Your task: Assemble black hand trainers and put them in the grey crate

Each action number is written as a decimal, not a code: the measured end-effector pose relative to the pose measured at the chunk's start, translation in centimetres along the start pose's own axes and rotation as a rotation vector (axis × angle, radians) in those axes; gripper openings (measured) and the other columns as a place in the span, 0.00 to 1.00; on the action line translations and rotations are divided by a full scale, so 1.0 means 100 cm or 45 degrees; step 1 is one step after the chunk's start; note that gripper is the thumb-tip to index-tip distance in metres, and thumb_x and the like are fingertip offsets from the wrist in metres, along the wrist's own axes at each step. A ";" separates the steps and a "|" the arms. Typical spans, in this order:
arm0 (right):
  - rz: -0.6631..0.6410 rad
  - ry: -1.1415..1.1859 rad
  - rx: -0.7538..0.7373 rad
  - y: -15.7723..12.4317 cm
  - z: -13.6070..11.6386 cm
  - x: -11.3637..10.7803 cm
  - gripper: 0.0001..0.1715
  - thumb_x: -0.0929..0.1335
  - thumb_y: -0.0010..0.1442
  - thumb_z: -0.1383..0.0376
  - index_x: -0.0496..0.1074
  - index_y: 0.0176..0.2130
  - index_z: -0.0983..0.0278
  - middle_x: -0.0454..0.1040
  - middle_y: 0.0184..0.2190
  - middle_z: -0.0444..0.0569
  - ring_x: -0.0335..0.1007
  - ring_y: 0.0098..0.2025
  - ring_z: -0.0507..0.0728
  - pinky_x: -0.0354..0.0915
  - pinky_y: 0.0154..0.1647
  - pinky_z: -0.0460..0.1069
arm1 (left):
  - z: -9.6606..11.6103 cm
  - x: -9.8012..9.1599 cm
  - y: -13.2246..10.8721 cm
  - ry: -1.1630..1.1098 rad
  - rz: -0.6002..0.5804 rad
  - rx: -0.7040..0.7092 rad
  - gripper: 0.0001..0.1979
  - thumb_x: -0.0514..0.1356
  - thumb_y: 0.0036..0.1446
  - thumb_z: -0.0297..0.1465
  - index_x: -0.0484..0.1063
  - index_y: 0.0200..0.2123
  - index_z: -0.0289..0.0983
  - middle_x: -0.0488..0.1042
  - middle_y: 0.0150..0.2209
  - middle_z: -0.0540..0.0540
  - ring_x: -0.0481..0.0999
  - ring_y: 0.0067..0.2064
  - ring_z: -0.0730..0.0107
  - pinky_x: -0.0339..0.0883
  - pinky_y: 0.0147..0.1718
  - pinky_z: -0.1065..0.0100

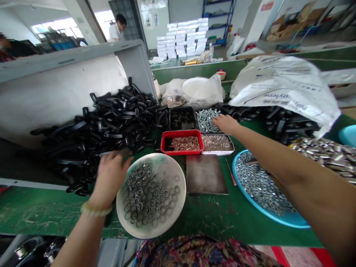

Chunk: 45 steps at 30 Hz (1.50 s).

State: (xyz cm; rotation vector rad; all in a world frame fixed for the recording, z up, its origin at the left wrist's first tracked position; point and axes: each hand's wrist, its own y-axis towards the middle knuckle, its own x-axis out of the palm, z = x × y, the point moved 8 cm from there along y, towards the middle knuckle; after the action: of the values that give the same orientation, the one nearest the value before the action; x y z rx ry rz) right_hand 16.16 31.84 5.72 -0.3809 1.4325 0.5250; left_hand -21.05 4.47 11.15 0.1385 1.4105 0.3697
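Silver screws (206, 119) lie beside a black tray (182, 109), under the person's right hand (226, 123), fingers bent, while the curled left hand (110, 175) hangs near black handles (115, 122); I cannot tell whether either grips anything.

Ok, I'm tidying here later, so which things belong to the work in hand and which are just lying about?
Likely in the work:
silver screws, by the right fingers
black curved handles, by the left fingers
metal rings in the white bowl

Probably just lying about:
tape roll
clear plastic bottle
stacked white boxes
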 end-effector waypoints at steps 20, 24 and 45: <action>0.700 1.447 0.462 -0.183 -0.072 -0.055 0.10 0.66 0.58 0.61 0.73 0.41 0.57 0.74 0.31 0.47 0.72 0.29 0.57 0.70 0.28 0.53 | 0.195 0.149 0.192 -0.894 -0.551 0.233 0.14 0.57 0.53 0.25 0.70 0.44 0.28 0.76 0.40 0.39 0.74 0.42 0.68 0.67 0.47 0.64; 0.886 1.354 0.392 -0.180 -0.086 -0.077 0.09 0.67 0.59 0.63 0.72 0.41 0.59 0.75 0.34 0.47 0.72 0.36 0.55 0.69 0.38 0.51 | 0.217 0.127 0.117 -1.816 -0.820 0.046 0.15 0.56 0.58 0.29 0.68 0.50 0.35 0.76 0.43 0.44 0.76 0.43 0.73 0.68 0.48 0.66; 0.138 2.266 0.439 -0.205 -0.169 0.021 0.18 0.63 0.61 0.50 0.61 0.30 0.61 0.59 0.16 0.37 0.59 0.16 0.49 0.59 0.16 0.44 | 0.216 0.109 -0.090 -2.592 -1.098 -0.788 0.11 0.66 0.48 0.27 0.72 0.37 0.34 0.75 0.33 0.47 0.75 0.33 0.76 0.68 0.39 0.70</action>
State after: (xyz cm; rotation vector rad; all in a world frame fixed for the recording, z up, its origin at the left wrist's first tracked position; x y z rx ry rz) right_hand 13.62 5.78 0.51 -0.4928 3.1971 -0.1637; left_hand 2.85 2.30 1.66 -0.4987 -0.7386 -0.1618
